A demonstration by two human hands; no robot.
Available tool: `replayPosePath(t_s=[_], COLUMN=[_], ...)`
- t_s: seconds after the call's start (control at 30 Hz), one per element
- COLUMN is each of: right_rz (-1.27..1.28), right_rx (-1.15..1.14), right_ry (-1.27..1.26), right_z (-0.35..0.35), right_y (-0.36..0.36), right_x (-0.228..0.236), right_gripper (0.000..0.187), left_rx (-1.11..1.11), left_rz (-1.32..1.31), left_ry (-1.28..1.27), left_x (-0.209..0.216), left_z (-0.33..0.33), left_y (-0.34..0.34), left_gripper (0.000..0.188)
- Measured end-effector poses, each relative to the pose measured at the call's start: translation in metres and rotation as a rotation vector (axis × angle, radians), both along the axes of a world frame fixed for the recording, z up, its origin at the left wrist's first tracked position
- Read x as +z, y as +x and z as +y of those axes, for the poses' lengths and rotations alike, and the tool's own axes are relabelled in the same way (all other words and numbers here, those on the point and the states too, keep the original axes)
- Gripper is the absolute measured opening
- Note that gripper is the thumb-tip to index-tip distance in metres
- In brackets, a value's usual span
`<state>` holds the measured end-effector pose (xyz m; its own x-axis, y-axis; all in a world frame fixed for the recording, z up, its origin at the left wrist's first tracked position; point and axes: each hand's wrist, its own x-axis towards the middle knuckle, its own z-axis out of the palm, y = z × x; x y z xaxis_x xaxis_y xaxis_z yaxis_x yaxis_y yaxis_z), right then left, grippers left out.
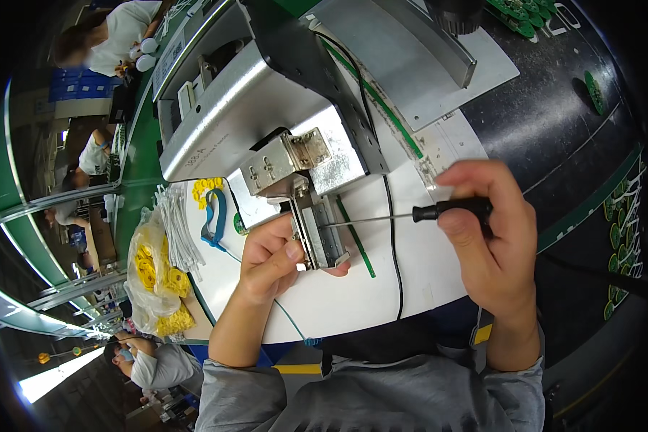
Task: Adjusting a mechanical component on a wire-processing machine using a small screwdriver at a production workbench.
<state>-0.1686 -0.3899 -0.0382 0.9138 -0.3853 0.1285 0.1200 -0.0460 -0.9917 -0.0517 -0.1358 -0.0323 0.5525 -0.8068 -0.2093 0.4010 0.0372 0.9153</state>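
Observation:
My left hand (266, 263) is closed around the side of a small slotted metal block (322, 234), its thumb on the near face and a fingertip showing below. The block sits against a shiny metal bracket (284, 162) on the front of a large steel machine (227, 108). In my right hand (502, 252) is a screwdriver (450, 210) with a black handle, held level. Its thin shaft points left and the tip meets the block's right side; whether it sits in a screw is too small to tell.
A black cable (393, 252) and a narrow green strip (356, 241) lie right of the block. A blue wrist strap (212, 219), white wires (178, 230) and a bag of yellow parts (147, 266) are at left. Green circuit boards (593, 92) lie on the right. Other people sit far left.

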Motion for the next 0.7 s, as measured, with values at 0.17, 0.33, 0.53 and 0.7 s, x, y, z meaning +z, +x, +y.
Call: replayPosePath(t_s=[0.17,0.33,0.53,0.7], right_rz=[-0.11,0.044,-0.004,-0.162], right_rx=[0.143,0.207,0.094,0.209], right_ry=[0.27,-0.015,-0.007,0.045], right_z=[-0.002,-0.02,-0.015,-0.022], right_y=[-0.007,-0.014,-0.002,-0.002], right_x=[-0.01,0.008,-0.003,-0.011], right_gripper=[0.021,0.009,0.01,0.015], left_rx=[-0.01,0.005,-0.006,-0.006], left_rz=[-0.016,-0.024,-0.044,-0.037], left_ry=[0.013,0.029,-0.012,0.005], left_x=[-0.004,-0.009,-0.016,-0.015], left_z=[0.0,0.001,-0.001,0.001], left_y=[-0.005,-0.01,-0.01,-0.009], left_gripper=[0.048,0.051,0.052,0.052])
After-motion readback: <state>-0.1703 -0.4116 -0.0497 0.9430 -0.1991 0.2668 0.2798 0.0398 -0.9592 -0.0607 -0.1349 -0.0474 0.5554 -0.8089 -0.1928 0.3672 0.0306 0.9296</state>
